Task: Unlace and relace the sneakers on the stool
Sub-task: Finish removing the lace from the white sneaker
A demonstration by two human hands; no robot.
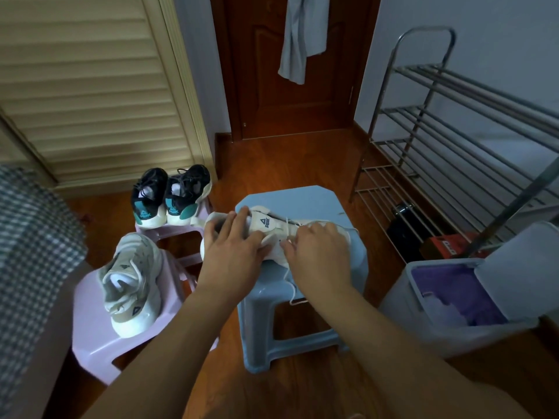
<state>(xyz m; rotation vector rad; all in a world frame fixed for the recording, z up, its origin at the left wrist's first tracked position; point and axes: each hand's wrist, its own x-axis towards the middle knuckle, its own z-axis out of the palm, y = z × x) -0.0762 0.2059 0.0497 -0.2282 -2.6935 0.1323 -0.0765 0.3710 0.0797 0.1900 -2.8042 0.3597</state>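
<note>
Two hands on one white sneaker, blue stool

Two hands work the white sneaker lying across the top of the blue stool, heel end overhanging the left edge. Left hand presses down on the heel and collar, fingers mostly straight and spread, thumb toward the tongue; looks like a steadying hold, not a wrap. Right hand sits over the eyelet area with fingers curled; appears to pinch the lace, though the fingertips are hidden behind the knuckles. One loose lace end trails off the stool's front edge and hangs down.

Handling guess: sneaker is light, upper soft and collapsible, sole stiffer. It would slide on smooth plastic if tugged, so pinning the heel makes sense. Lace is thin, limp, easy to lose; best taken near its tip or right at the eyelet, pulled along the eyelet line rather than upward. Step in hand is likely unlacing or rethreading mid-shoe; cannot tell which.

Elsewhere: matching white sneaker on the near pink stool, laces in. Black pair on a second pink stool behind. Metal rack right, grey bin with purple liner near right, brown door ahead.
</note>
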